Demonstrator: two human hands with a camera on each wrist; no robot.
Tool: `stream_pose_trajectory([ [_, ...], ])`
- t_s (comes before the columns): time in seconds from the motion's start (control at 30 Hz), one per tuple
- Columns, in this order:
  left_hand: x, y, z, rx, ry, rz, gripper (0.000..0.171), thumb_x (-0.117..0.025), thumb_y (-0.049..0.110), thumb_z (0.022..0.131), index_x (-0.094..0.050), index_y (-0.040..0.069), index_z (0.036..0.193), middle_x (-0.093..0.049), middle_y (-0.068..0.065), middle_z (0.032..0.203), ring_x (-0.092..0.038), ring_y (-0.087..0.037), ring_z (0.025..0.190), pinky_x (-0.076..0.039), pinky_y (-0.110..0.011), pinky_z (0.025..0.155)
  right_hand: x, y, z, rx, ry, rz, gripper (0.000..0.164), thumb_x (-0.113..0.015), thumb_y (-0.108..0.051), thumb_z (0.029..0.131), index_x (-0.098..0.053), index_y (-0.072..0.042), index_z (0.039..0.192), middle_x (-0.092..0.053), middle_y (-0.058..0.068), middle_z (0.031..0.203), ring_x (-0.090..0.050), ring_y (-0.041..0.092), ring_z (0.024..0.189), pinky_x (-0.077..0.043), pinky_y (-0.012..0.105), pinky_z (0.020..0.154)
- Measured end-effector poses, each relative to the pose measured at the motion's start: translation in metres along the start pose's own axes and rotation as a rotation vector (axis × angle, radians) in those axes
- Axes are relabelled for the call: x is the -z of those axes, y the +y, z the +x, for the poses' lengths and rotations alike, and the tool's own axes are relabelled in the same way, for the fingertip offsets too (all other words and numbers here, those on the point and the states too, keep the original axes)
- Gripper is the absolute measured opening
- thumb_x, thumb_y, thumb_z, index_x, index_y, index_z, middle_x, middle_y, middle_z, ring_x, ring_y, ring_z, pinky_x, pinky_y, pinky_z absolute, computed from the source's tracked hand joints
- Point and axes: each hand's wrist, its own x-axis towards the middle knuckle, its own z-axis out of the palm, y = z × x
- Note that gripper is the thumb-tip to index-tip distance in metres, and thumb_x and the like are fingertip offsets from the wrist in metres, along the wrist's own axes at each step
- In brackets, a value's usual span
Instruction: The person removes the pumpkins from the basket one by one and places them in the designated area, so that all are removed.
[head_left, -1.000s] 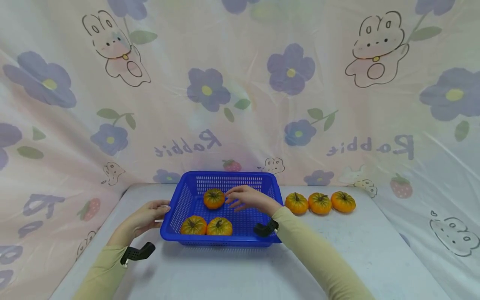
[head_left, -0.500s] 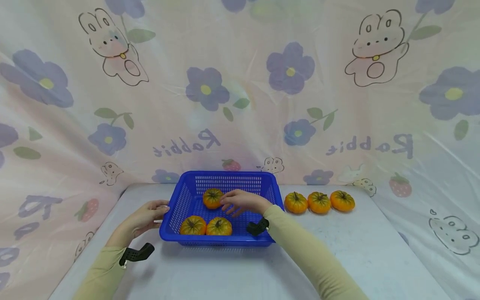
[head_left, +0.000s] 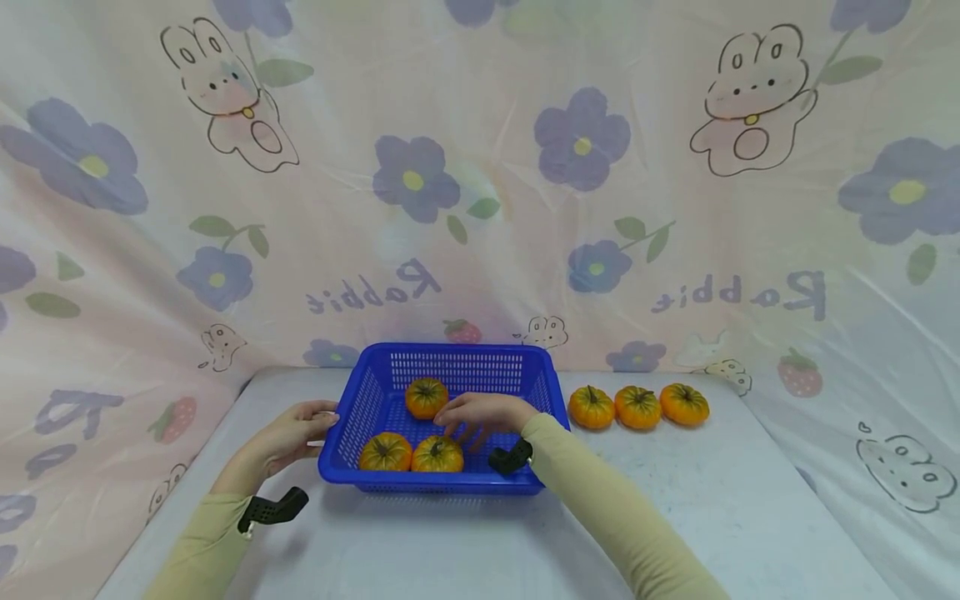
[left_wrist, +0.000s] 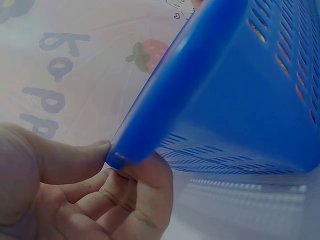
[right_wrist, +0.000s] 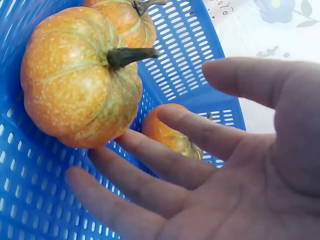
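A blue plastic basket (head_left: 480, 478) holds three orange pumpkins: a back one (head_left: 427, 398), a front left one (head_left: 386, 452) and a front middle one (head_left: 438, 455). My left hand (head_left: 295, 435) pinches the basket's left rim; thumb and fingers (left_wrist: 152, 195) close on its edge in the left wrist view. Inside the basket, my right hand (head_left: 486, 414) is spread, holding nothing. In the right wrist view its fingertips reach the underside of the nearest pumpkin (right_wrist: 75, 80), which has a dark stem, while its thumb (right_wrist: 245, 80) stands apart.
On the white table (head_left: 675, 517), right of the basket, three more pumpkins stand in a row: a left one (head_left: 591, 407), a middle one (head_left: 637, 407) and a right one (head_left: 684, 405). A printed rabbit-and-flower cloth (head_left: 495, 258) hangs behind.
My right hand has moved left and toward the front inside the basket, from beside the back pumpkin to near the front middle one. The left hand keeps its grip on the rim.
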Motion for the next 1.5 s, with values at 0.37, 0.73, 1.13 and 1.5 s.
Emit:
stream_pose_trajectory([
  [0.37,-0.0001,-0.0021,-0.0006,0.012,0.014,0.007,0.048,-0.042,0.014,0.103,-0.027,-0.013,0.140,-0.060,-0.019,0.114,-0.062,-0.026,0.097,-0.053,-0.041,0.083,-0.0027,-0.0005,-0.0002,-0.038,-0.053,-0.011,0.035,-0.052,-0.015,0.096,-0.058,-0.002,0.129,-0.058,0.013,0.118,-0.056,0.036,0.108,-0.047,0.057,0.087],
  [0.73,-0.0021,-0.0009,0.0004,0.004,0.004,0.015,0.047,-0.042,0.014,0.103,-0.028,-0.013,0.139,-0.060,-0.018,0.113,-0.062,-0.026,0.096,-0.053,-0.041,0.081,0.0005,0.0004,0.0038,-0.076,-0.062,-0.045,0.031,-0.062,-0.012,0.091,-0.063,-0.008,0.122,-0.056,0.010,0.122,-0.057,0.036,0.106,-0.049,0.056,0.084],
  [1.13,-0.0023,0.0002,0.0007,0.006,0.013,0.018,0.047,-0.042,0.012,0.103,-0.028,-0.014,0.139,-0.059,-0.019,0.113,-0.062,-0.025,0.096,-0.053,-0.041,0.080,0.0011,0.0032,0.0082,-0.057,-0.088,-0.033,0.027,-0.070,-0.009,0.087,-0.061,-0.007,0.112,-0.060,0.011,0.107,-0.061,0.030,0.093,-0.051,0.056,0.080],
  [1.5,-0.0019,0.0024,-0.0006,0.008,0.020,0.021,0.047,-0.042,0.012,0.103,-0.027,-0.014,0.139,-0.058,-0.020,0.114,-0.062,-0.026,0.097,-0.053,-0.042,0.080,0.0027,0.0028,0.0077,-0.026,-0.130,-0.018,0.037,-0.071,-0.006,0.085,-0.060,-0.009,0.120,-0.057,0.015,0.110,-0.061,0.029,0.094,-0.052,0.053,0.080],
])
